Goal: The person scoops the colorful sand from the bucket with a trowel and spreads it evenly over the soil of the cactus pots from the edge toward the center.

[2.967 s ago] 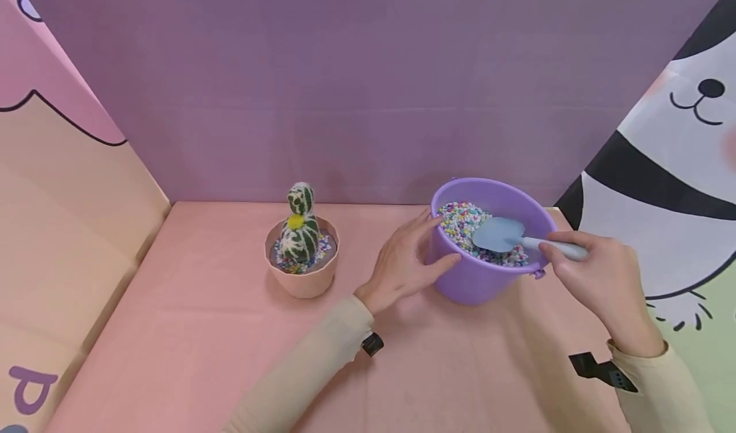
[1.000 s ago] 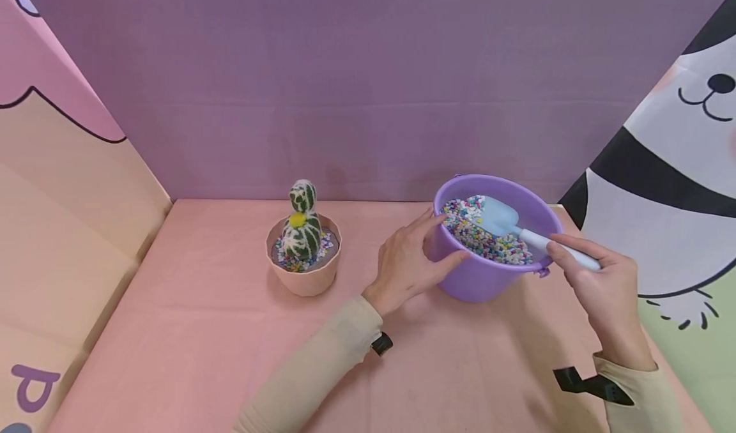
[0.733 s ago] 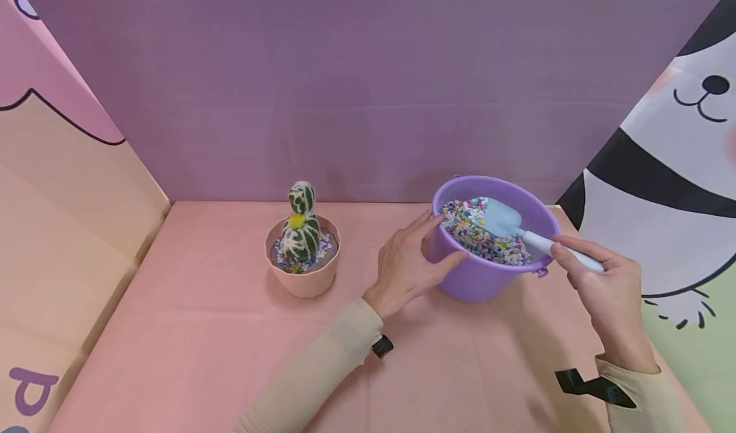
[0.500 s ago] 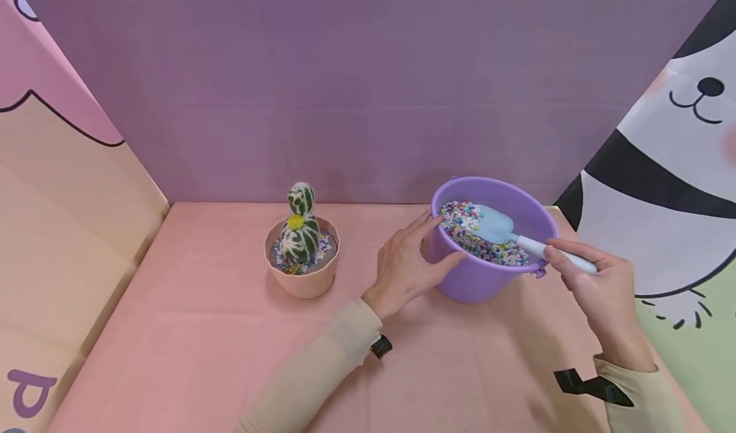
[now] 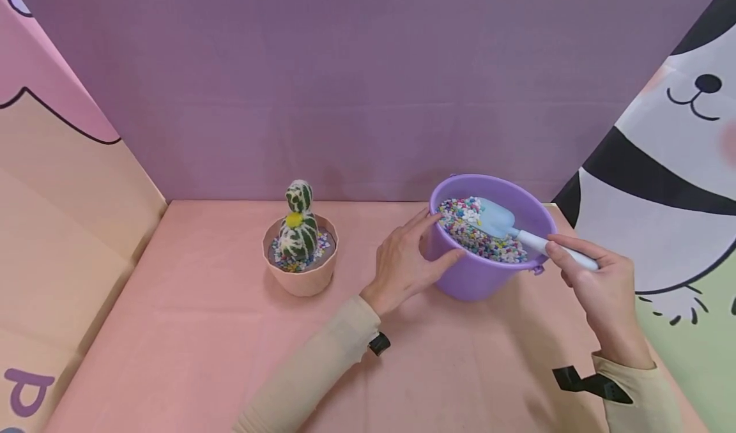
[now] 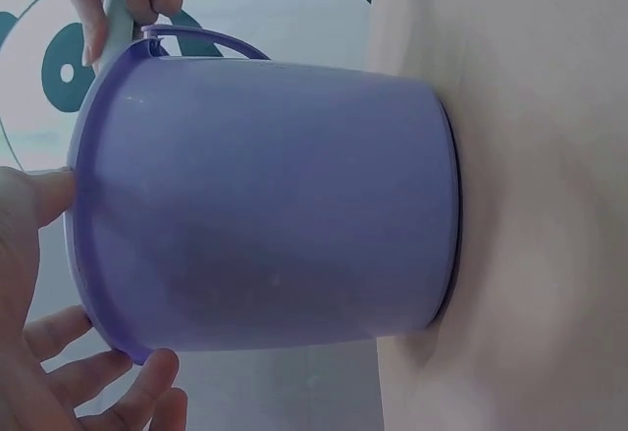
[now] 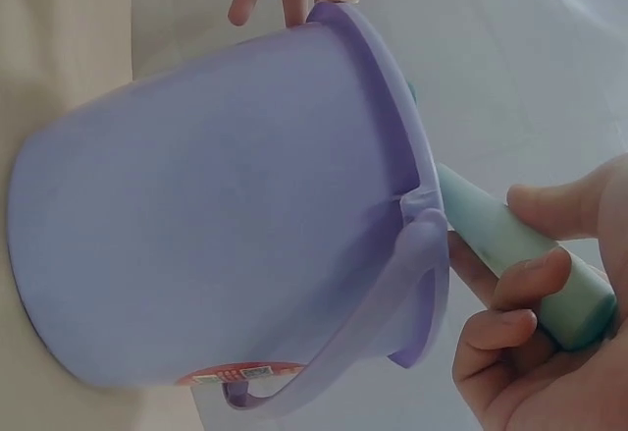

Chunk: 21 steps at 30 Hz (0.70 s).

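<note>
A purple bucket [image 5: 477, 280] stands at the right of the table, holding multicoloured beads [image 5: 489, 241]. My left hand [image 5: 402, 264] holds its rim from the left, thumb at the near side and fingertips [image 6: 149, 377] at the far left. My right hand [image 5: 609, 286] grips the white handle of a pale blue trowel [image 5: 497, 217], seen as a light green handle [image 7: 520, 254] in the right wrist view. The handle passes over the right rim. Inside the bucket, the blade slants toward the back left, its tip in the beads.
Left of the bucket stands a peach pot [image 5: 301, 284] with a green-and-white cactus [image 5: 299, 235] bearing a yellow flower. Pink cloth [image 5: 218, 356] covers the table. A purple backdrop [image 5: 356, 88] rises behind, and printed panels flank both sides. The bucket's handle [image 7: 358, 338] hangs down its side.
Since the oldest frame, the trowel blade has moved toward the back of the bucket and beads now lie around its tip. The right hand has shifted slightly lower. The left hand stays at the rim.
</note>
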Each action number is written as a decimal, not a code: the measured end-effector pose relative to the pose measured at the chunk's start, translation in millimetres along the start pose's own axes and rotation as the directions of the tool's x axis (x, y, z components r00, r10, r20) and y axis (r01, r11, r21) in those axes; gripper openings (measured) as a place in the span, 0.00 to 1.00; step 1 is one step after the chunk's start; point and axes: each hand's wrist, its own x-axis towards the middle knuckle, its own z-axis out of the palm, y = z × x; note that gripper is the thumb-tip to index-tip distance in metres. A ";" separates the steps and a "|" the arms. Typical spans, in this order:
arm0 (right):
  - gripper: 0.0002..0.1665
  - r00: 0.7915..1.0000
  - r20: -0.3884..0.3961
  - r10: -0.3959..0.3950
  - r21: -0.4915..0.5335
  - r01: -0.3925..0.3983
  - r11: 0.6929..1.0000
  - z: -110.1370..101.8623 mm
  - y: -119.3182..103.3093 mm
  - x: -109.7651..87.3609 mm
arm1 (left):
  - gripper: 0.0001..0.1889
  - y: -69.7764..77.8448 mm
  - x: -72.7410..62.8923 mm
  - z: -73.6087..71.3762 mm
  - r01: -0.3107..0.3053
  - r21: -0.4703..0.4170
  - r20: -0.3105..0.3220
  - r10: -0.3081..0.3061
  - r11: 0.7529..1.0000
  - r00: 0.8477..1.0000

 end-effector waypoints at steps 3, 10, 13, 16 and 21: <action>0.10 1.000 0.002 -0.003 0.037 0.003 0.999 1.3 -1.8 -0.1 | 0.38 -2.2 0.9 -1.4 -0.004 -0.012 0.003 0.004 1.000 1.000; 0.10 1.000 0.013 -0.007 0.074 0.006 0.997 4.4 -5.2 -1.6 | 0.38 -6.3 1.1 -7.8 0.009 -0.061 0.003 -0.009 0.998 1.000; 0.10 1.000 0.015 -0.007 0.081 0.006 0.997 5.5 -6.5 -2.5 | 0.38 -7.4 -0.3 -11.9 0.018 -0.060 0.018 -0.017 0.998 1.000; 0.10 1.000 0.017 -0.007 0.103 0.005 0.995 6.8 -7.9 -3.5 | 0.37 -7.7 -2.8 -17.2 0.038 -0.042 0.032 -0.037 0.998 0.999; 0.10 1.000 0.008 -0.021 0.174 0.019 0.985 14.0 -11.5 -8.4 | 0.37 -10.6 -10.7 -29.8 0.059 -0.033 0.047 -0.057 0.998 0.997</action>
